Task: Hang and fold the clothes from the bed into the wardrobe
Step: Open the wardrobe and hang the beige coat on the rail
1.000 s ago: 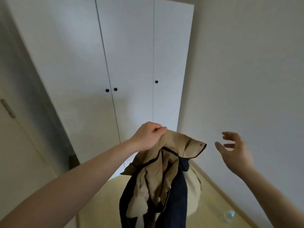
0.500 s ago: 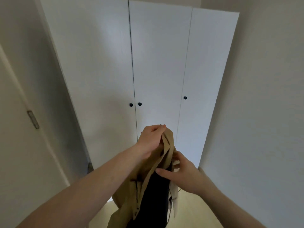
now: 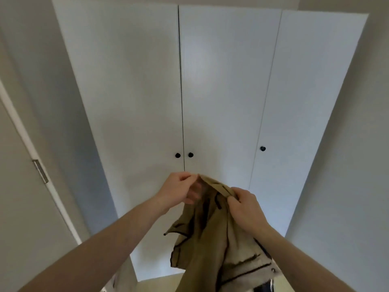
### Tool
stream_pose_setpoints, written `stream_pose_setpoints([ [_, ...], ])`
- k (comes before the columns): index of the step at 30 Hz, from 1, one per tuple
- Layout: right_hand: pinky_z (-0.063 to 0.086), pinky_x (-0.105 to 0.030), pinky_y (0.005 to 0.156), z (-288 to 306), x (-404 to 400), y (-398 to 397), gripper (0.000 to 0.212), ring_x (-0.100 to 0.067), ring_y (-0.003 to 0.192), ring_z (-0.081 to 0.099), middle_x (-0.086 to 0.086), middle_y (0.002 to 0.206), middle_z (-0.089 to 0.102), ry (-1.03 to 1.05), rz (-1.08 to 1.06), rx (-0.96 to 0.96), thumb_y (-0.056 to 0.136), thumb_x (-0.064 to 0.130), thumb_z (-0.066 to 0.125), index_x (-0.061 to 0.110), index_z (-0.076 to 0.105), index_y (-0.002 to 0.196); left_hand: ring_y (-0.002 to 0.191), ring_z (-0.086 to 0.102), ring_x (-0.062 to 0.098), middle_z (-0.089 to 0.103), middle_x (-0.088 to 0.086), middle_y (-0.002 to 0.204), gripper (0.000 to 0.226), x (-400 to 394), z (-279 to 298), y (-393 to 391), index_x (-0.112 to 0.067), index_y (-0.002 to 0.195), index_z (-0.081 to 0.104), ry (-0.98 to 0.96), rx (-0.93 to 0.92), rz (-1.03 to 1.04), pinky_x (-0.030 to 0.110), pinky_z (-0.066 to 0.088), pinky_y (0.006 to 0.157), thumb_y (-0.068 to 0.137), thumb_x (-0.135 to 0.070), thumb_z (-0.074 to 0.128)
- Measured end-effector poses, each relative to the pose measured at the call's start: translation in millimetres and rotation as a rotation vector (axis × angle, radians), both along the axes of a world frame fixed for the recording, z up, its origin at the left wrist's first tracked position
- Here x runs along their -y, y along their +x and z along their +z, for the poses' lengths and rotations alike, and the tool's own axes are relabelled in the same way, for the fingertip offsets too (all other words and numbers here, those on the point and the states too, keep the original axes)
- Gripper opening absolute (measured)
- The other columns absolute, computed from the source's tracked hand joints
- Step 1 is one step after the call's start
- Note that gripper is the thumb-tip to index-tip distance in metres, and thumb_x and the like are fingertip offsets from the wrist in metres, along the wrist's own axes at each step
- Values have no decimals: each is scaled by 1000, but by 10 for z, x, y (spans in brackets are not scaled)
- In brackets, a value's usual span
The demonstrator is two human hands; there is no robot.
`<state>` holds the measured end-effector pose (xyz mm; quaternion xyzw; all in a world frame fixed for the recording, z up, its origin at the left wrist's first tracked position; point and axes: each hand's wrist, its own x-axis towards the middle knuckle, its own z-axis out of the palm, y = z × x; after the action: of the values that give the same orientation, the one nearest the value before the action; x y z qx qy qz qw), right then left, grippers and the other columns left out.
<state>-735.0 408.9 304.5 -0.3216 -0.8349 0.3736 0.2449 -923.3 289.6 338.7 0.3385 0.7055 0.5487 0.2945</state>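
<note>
A tan jacket [image 3: 212, 234] is pinched at its top edge by the left hand [image 3: 179, 191] and right hand [image 3: 245, 206], likely for hanging; closed wardrobe doors [image 3: 221, 91] are faced just beyond them.

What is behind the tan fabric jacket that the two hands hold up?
Behind the tan fabric jacket stand the closed white wardrobe doors with round black knobs. The jacket covers their lower part and the floor below. The wardrobe's inside cannot be seen.
</note>
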Motion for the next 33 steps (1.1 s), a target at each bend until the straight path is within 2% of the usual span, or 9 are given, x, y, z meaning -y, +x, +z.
stream_pose_setpoints([
  [5, 35, -28, 58, -2, -476, -123, 30, -4, 50, 41, 8, 53, 44, -48, -55, -3, 92, 10, 46, 14, 49, 62, 79, 76, 19, 74, 3, 105, 17, -238, -62, -719, -16, 114, 68, -183, -115, 67, 34, 63, 64, 101, -25, 61],
  [8, 38, -34, 60, -46, -685, -189, 24, -9, 56, 45, -8, 60, 49, -48, -75, -13, 91, 11, 46, 8, 56, 69, 96, 71, 24, 61, 4, 124, 37, -466, -158, -1183, -17, 133, 55, -309, -227, 122, 35, 61, 66, 97, -21, 64],
  [11, 43, -32, 60, -58, -828, -301, 24, -6, 56, 51, -7, 66, 62, -53, -81, 4, 87, 15, 47, 18, 66, 72, 99, 67, 29, 42, 7, 144, 62, -724, -263, -1604, -23, 149, 41, -417, -352, 103, 36, 60, 70, 93, -22, 67],
  [13, 44, -29, 58, -48, -922, -387, 27, -6, 55, 52, -3, 66, 66, -76, -106, 5, 84, 15, 47, 27, 71, 78, 102, 66, 33, 32, 9, 152, 68, -944, -330, -1847, -27, 153, 36, -475, -459, 69, 40, 59, 84, 92, -25, 66],
  [17, 39, -22, 53, -29, -1091, -565, 38, -6, 50, 45, 1, 56, 55, -107, -102, -6, 89, 13, 46, 43, 67, 94, 127, 54, 29, 21, 4, 161, 73, -1347, -503, -2194, -28, 157, 30, -564, -627, -27, 34, 48, 102, 92, -27, 61],
  [20, 43, -23, 57, -18, -1180, -744, 36, -5, 52, 49, 2, 60, 60, -71, -81, 31, 89, 15, 46, 45, 65, 98, 137, 46, 24, 23, -1, 162, 74, -1534, -678, -2343, -24, 159, 29, -567, -623, -68, 30, 42, 106, 92, -23, 60],
  [24, 53, -26, 67, -57, -1245, -1054, 34, -10, 64, 63, 8, 76, 69, -29, -50, 73, 87, 23, 51, 49, 61, 106, 131, 52, 21, 43, 1, 151, 60, -1660, -800, -2453, -19, 147, 46, -481, -668, -51, 31, 45, 106, 90, -19, 64],
  [29, 46, -15, 59, -248, -1356, -1544, 51, -2, 58, 63, 15, 88, 69, 40, 16, 136, 77, 51, 50, 57, 46, 128, 119, 59, 21, 62, 0, 133, 42, -1592, -801, -2437, -20, 126, 63, -390, -710, -24, 33, 50, 99, 86, -9, 57],
  [33, 57, -26, 81, -460, -1501, -1971, 62, 2, 69, 67, 25, 112, 64, 154, 81, 245, 93, 59, 51, 60, 24, 149, 114, 62, 18, 67, -5, 123, 37, -1350, -786, -2285, -24, 119, 69, -342, -729, -62, 30, 50, 95, 88, -9, 54],
])
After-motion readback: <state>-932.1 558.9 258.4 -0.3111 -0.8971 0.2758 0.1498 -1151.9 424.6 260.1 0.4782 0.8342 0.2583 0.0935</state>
